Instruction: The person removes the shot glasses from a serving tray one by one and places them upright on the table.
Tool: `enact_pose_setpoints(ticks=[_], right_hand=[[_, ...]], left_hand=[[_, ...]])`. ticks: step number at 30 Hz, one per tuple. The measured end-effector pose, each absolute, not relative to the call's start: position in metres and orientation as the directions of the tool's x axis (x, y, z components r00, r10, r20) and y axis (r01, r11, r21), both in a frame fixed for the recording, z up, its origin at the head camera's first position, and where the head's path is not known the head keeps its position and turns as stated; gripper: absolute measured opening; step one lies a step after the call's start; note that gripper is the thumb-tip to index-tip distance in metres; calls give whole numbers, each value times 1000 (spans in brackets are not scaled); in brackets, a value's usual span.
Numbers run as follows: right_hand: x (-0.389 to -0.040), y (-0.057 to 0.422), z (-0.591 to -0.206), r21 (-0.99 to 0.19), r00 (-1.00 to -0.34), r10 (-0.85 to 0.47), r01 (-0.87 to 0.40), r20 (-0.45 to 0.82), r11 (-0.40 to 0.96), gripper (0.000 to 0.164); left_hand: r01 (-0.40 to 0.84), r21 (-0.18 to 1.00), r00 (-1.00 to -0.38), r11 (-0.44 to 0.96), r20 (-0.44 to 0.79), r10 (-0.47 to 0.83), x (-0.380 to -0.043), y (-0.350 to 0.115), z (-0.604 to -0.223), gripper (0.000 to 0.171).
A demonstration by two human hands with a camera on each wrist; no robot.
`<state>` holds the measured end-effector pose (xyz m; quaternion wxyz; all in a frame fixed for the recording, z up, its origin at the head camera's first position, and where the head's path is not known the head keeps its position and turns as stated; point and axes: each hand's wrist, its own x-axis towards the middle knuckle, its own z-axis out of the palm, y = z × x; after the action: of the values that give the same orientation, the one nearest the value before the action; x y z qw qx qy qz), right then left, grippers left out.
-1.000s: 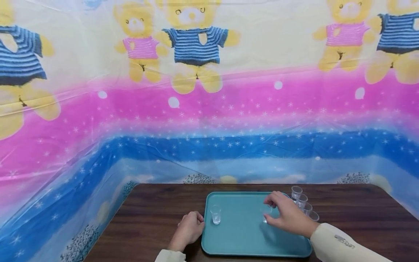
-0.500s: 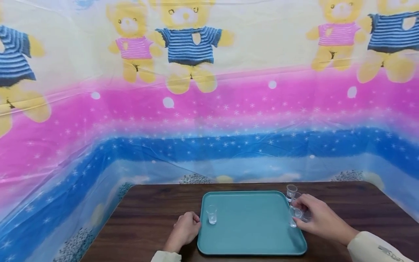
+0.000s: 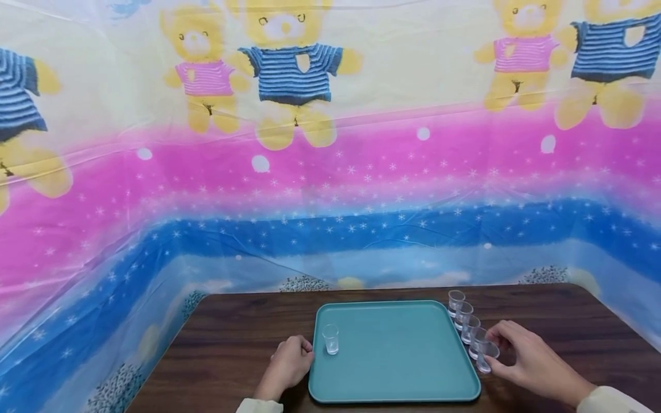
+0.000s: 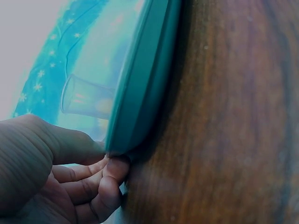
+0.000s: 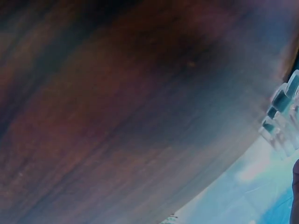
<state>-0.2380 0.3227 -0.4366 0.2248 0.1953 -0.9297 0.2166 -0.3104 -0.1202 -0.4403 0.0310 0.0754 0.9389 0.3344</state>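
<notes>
My right hand (image 3: 537, 358) holds a small clear shot glass (image 3: 484, 361) between thumb and fingers, at the near end of a row beside the tray's right edge. Several like shot glasses (image 3: 463, 315) stand upright in that row, close together. On the left part of the teal tray (image 3: 392, 353) one more shot glass (image 3: 331, 339) stands upright. With thumb and curled fingers, my left hand (image 3: 290, 362) pinches the tray's left rim. The left wrist view shows this thumb (image 4: 77, 145) against the rim. Only a sliver of a finger (image 5: 295, 191) shows in the right wrist view.
A dark wooden table (image 3: 232, 338) carries the tray, with its back edge against a printed cloth (image 3: 330, 229) of bears and snowflakes. The cloth also wraps round both sides. The row of glasses runs closely along the tray's right rim.
My right hand has carried a shot glass from over the tray, rightward and nearer to me, to the row's near end. My left hand stays at the rim. The head view has shifted slightly.
</notes>
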Motion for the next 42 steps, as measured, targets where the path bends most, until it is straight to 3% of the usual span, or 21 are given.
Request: enact_pose_setpoints(ticks=[9, 21, 31, 42], right_hand=[[-238, 327, -445, -330, -831, -258, -453, 493, 828, 33], [-255, 303, -421, -238, -737, -307, -532, 602, 812, 31], [-281, 239, -407, -321, -734, -347, -602, 584, 732, 30], [-301, 149, -397, -446, -823, -394, -558, 410, 700, 24]], left_hand=[[127, 627, -987, 769, 2, 161, -310, -119, -441, 7], [119, 625, -987, 771, -9, 159, -307, -121, -439, 7], [135, 623, -983, 770, -13, 183, -308, -122, -438, 7], [120, 640, -980, 759, -44, 193, -307, -123, -436, 7]])
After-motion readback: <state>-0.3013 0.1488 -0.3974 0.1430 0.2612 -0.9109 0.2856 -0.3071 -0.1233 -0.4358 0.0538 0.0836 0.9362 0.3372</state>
